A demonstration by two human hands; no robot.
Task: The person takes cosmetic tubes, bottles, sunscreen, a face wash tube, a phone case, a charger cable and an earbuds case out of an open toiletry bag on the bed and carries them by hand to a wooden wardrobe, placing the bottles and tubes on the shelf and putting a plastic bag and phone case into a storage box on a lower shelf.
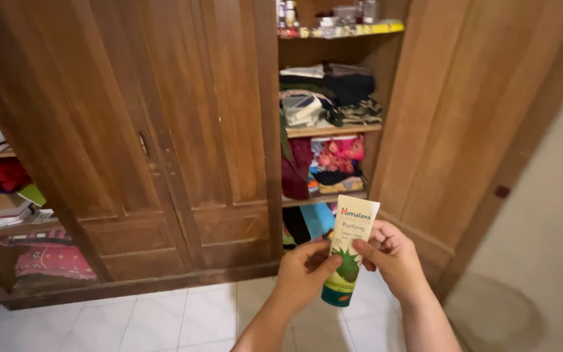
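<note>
Both of my hands hold a cream and green squeeze tube (348,248), cap end down, in front of a wooden wardrobe. My left hand (302,274) grips the tube's lower left side with thumb and fingers. On the right side of the tube, my right hand (392,255) pinches it at mid height. The tube's flat crimped end points up.
A tall wooden wardrobe (184,130) stands ahead, its right door (451,117) swung open. Its shelves (331,130) hold folded clothes and cloth bundles; small bottles sit on the top shelf. More clothes and papers lie on shelves at far left (1,195). White floor tiles (131,322) lie below.
</note>
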